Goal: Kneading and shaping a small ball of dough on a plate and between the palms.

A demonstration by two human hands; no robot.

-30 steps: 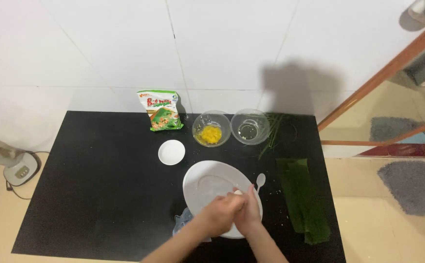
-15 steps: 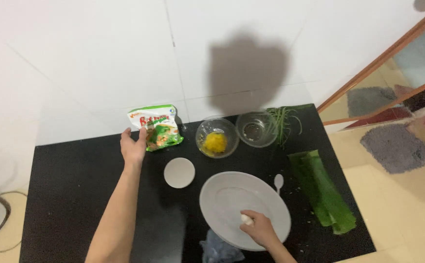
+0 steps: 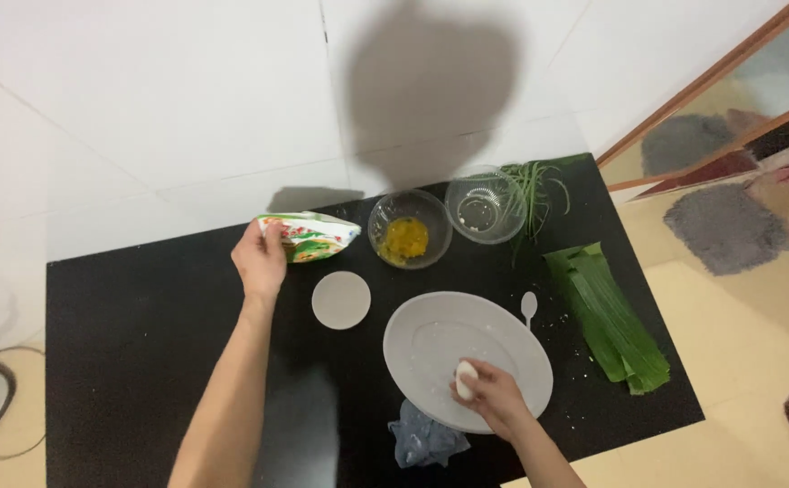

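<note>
packet: left hand (image 3: 259,262) closed on the left end of a green-and-white snack packet (image 3: 309,237), tipped on its side at the back of the black table (image 3: 141,316), just left of the two bowls.
dough: right hand (image 3: 494,398) closed round a small white lump (image 3: 465,380), probably dough (too small to be sure), held over the near edge of the big white plate (image 3: 503,334).
handling, packet: looks light, thin crinkly film, a bit slick; pinch at the end seam or a corner, as it's held now. Squeezing the middle would likely crush the contents.
handling, lump: looks soft and tacky, deforms under pressure; cup it in the fingers, light squeeze only.
plates: 2. One big oval one, dusted with white bits, and one small round white dish (image 3: 341,300) just left of it, apart from it.
bowls: 2, both clear. One with yellow filling (image 3: 409,229), one near empty (image 3: 485,206), side by side, rims nearly touching.
spoon: 1, white (image 3: 528,307), lying just off the big plate's right rim.
leaves: 1 folded stack of green leaf (image 3: 607,316) on the right side of the table; 1 bunch of thin green strands (image 3: 535,190) behind it, beside the empty bowl.
bag: 1 crumpled bluish plastic bag (image 3: 426,438) at the near edge, touching the big plate.
</note>
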